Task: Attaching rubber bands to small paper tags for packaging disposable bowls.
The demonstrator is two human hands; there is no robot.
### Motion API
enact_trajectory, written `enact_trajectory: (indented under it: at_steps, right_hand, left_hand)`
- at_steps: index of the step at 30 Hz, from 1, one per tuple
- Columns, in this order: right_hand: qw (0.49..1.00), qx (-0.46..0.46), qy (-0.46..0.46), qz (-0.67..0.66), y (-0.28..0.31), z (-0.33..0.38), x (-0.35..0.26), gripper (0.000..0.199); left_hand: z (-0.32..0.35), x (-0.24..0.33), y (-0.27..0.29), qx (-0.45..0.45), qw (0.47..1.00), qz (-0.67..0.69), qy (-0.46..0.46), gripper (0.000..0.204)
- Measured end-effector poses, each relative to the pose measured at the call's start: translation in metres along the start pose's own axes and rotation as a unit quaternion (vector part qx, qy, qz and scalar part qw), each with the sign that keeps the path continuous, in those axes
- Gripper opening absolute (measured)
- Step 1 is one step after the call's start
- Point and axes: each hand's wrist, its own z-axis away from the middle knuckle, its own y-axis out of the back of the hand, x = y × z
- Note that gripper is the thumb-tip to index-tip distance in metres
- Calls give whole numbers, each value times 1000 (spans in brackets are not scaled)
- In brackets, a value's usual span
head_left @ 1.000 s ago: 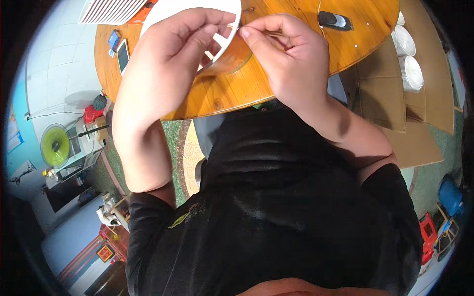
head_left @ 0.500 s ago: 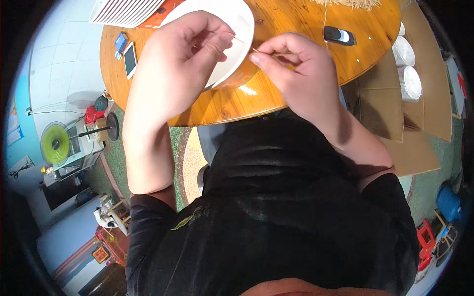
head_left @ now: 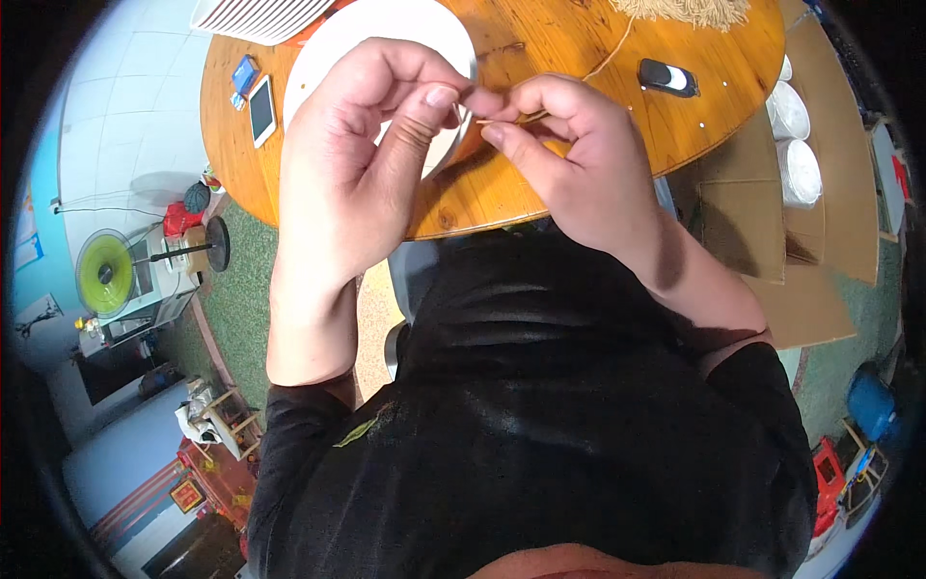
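Over the near edge of the wooden table, my two hands meet with their fingertips almost touching. My right hand pinches a thin beige strand of yarn between thumb and forefinger. From that hand the yarn runs up to a beige fringed bundle at the table's far right. My left hand is closed, thumb against forefinger, its forefinger tip near the right fingers. What it pinches is too small to make out. A round white dish lies behind and below my left hand, partly hidden by it.
On the wooden table lie a phone, a small blue packet and a black object with a white label. A white slatted basket stands far left. Right of the table is an open cardboard box with white rolls.
My left hand has moved right and slightly down, bringing its fingertips up to my right hand. The right hand has barely shifted. The yarn now slants from the bundle toward my right fingers.
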Motion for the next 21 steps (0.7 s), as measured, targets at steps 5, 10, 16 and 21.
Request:
enact_trajectory:
  at_steps: [5, 10, 16, 21]
  right_hand:
    - [998, -63, 13, 4, 6, 1, -4, 12]
    - [991, -125, 2, -43, 14, -3, -9, 12]
    - [984, -171, -21, -45, 25, -13, -20, 9]
    - [985, -160, -58, 32, 39, -22, -33, 8]
  left_hand:
    - [0, 2, 1, 18, 996, 72, 42, 9]
    - [2, 6, 3, 11, 996, 51, 74, 10]
    - [5, 9, 7, -113, 993, -33, 25, 23]
    - [7, 11, 6, -109, 992, -52, 38, 24]
